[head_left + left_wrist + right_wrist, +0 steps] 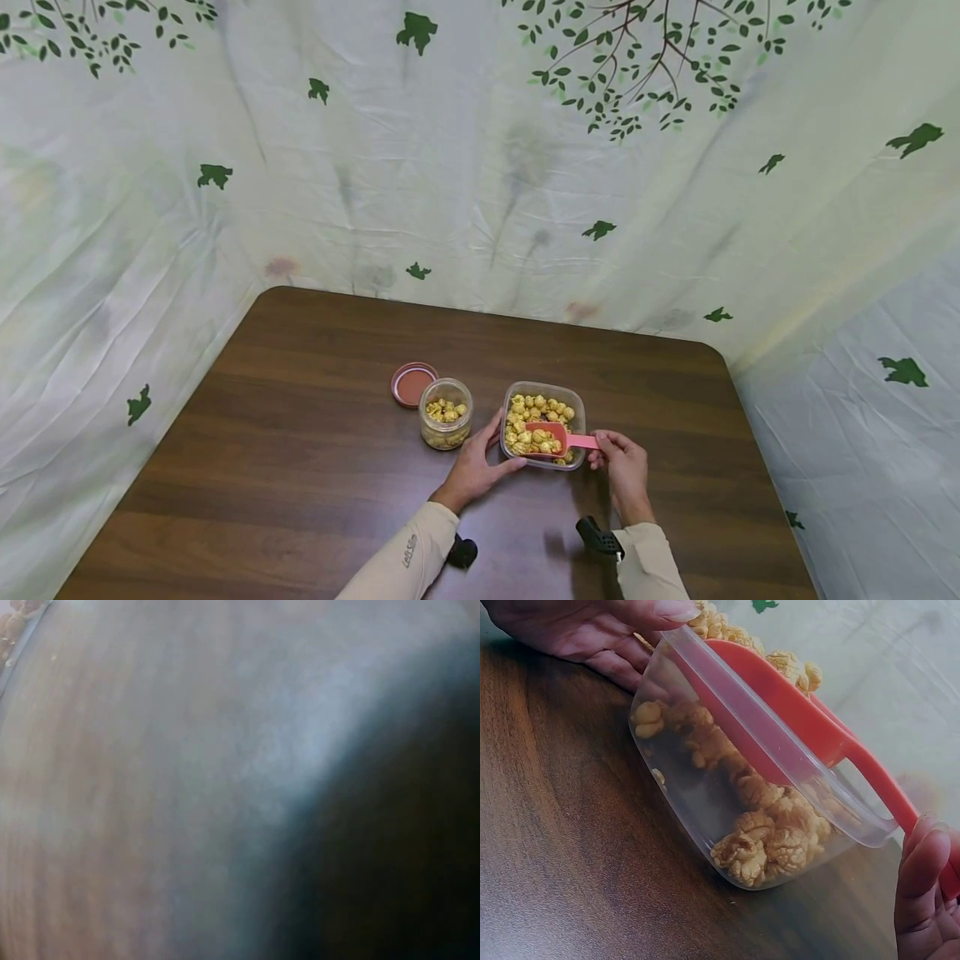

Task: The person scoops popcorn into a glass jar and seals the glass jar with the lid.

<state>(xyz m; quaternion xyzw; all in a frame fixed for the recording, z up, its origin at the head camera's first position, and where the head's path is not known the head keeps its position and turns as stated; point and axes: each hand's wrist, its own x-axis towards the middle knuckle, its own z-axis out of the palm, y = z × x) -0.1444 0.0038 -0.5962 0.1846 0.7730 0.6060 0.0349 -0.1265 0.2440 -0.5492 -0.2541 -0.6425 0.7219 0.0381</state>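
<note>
A clear plastic container of golden popcorn rests on the table. My left hand holds it at its left and near sides, the thumb at the near rim and the fingers along the left wall. My right hand pinches the handle of a pink-red scoop. The scoop's bowl lies inside the container with popcorn in it, as the right wrist view shows the scoop reaching over the rim. Left of the container stands a clear round jar, lidless, with popcorn inside. The left wrist view is mostly blurred table and a dark shape.
A reddish round lid lies on the table just behind and left of the jar. The brown wooden table reaches back to a pale curtain printed with leaves, which also hangs along both sides.
</note>
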